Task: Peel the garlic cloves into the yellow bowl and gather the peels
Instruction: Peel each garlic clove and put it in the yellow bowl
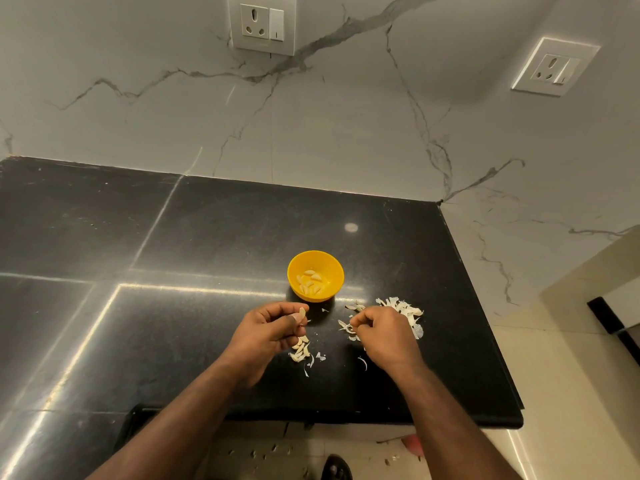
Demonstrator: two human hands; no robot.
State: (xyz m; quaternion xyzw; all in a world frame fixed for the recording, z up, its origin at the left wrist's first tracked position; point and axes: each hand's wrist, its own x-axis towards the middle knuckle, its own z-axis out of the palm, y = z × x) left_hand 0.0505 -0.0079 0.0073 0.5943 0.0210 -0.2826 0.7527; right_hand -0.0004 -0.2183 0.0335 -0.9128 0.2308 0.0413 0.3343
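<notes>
A small yellow bowl (327,264) stands on the black counter and holds several peeled garlic cloves (311,283). My left hand (268,332) pinches a garlic clove (302,312) just in front of the bowl. Under that hand lies a small heap of unpeeled cloves (300,348). My right hand (382,336) pinches a thin bit of peel (349,328) to the right. A pile of white peels (407,311) lies behind and beside the right hand.
The black stone counter (207,244) ends at a front edge near my arms and a right edge by the tiled floor. Marble wall with two sockets (262,24) rises behind. Peel scraps lie on the floor (270,452) below.
</notes>
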